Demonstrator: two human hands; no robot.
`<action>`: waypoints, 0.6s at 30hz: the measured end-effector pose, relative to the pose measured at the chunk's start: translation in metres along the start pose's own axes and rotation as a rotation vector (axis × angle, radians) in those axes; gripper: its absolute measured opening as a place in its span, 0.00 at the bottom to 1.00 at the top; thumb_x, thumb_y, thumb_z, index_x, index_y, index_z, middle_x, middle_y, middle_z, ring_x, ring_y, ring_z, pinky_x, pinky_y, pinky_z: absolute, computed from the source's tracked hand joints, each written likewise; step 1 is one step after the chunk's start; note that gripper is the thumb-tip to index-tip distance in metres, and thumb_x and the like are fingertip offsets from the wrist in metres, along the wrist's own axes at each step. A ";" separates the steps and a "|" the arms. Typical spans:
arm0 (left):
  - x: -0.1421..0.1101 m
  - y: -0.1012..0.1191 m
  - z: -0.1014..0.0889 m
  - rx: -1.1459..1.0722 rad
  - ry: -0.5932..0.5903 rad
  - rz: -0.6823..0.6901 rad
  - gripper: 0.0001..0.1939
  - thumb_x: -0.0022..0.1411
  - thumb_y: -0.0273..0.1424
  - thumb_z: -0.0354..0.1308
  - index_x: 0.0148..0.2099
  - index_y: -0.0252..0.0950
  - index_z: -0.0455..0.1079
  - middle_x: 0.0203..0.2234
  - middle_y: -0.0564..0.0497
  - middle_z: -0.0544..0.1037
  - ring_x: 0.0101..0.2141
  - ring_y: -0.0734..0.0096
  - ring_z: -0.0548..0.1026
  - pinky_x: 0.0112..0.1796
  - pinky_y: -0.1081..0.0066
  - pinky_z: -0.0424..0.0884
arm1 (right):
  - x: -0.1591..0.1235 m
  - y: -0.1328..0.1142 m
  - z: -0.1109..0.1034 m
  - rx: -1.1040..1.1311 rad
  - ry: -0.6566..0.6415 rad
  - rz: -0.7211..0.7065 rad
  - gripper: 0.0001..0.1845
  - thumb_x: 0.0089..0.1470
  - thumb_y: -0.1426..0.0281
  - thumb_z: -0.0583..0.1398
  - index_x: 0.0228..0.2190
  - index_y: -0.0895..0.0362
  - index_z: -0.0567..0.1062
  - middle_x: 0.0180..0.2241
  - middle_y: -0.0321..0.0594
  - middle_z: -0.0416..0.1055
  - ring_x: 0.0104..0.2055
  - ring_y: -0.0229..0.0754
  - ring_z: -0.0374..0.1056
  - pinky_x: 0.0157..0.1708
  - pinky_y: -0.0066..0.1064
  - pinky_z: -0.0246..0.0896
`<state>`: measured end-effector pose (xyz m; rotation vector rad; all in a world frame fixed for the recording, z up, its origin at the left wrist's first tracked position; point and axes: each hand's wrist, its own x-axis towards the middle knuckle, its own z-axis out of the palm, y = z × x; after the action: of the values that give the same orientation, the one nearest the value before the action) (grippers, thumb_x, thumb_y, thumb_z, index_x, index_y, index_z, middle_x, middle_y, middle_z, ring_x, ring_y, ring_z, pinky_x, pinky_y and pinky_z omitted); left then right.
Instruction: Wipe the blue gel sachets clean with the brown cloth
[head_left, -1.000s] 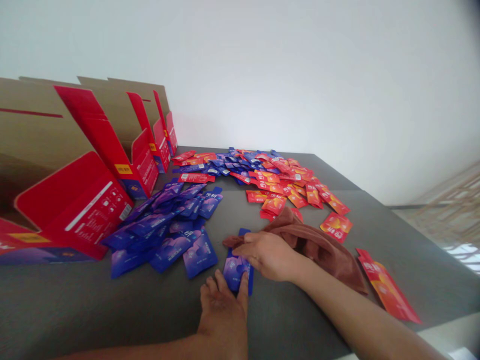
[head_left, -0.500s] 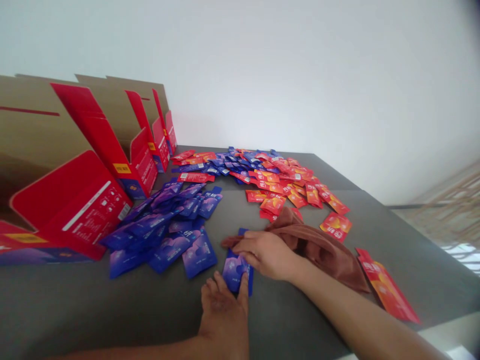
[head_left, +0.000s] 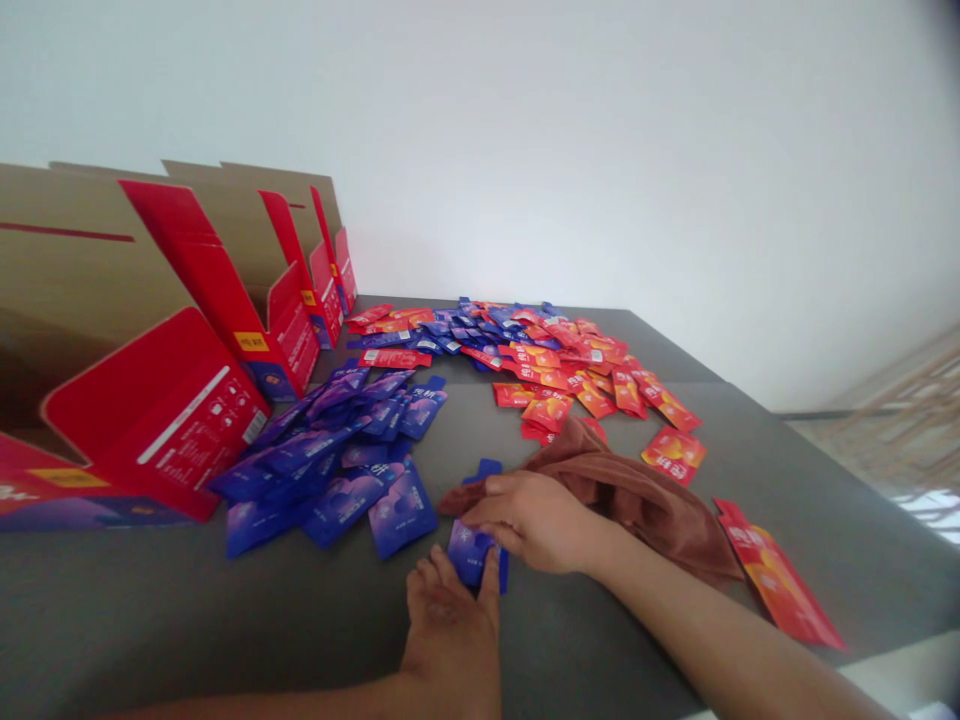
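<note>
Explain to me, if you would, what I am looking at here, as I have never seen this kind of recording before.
This view comes from a camera worn on a person's head, looking down at their own bare hands. The left hand and right hand both touch a blue sachet on a grey table, though the grip is hard to judge. A brown cloth lies partly under the right hand. Around them lie more blue sachets, red sachets and open red cardboard boxes.
</note>
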<state>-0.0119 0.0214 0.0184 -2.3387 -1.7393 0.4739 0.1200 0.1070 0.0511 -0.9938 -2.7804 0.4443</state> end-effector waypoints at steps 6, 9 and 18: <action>-0.001 -0.002 -0.001 0.046 0.024 0.020 0.31 0.55 0.14 0.41 0.57 0.49 0.52 0.46 0.31 0.72 0.45 0.53 0.72 0.43 0.55 0.67 | 0.001 0.006 0.002 0.072 0.040 0.012 0.14 0.57 0.72 0.52 0.42 0.54 0.72 0.38 0.40 0.69 0.41 0.38 0.64 0.40 0.28 0.55; -0.001 -0.004 -0.006 0.062 0.003 0.018 0.33 0.54 0.13 0.40 0.57 0.50 0.50 0.45 0.31 0.73 0.44 0.55 0.73 0.41 0.58 0.68 | 0.002 0.020 0.002 0.015 0.103 0.186 0.15 0.56 0.73 0.52 0.44 0.53 0.72 0.39 0.41 0.68 0.40 0.39 0.64 0.39 0.28 0.55; -0.003 -0.004 -0.005 0.001 -0.023 0.028 0.30 0.55 0.15 0.41 0.55 0.49 0.58 0.47 0.35 0.72 0.46 0.56 0.71 0.44 0.55 0.66 | -0.002 -0.005 -0.003 0.112 -0.028 -0.115 0.12 0.55 0.73 0.53 0.39 0.55 0.74 0.35 0.38 0.71 0.38 0.37 0.64 0.39 0.26 0.55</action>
<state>-0.0143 0.0203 0.0250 -2.3696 -1.7173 0.5075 0.1194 0.1026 0.0552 -0.8045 -2.7836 0.5936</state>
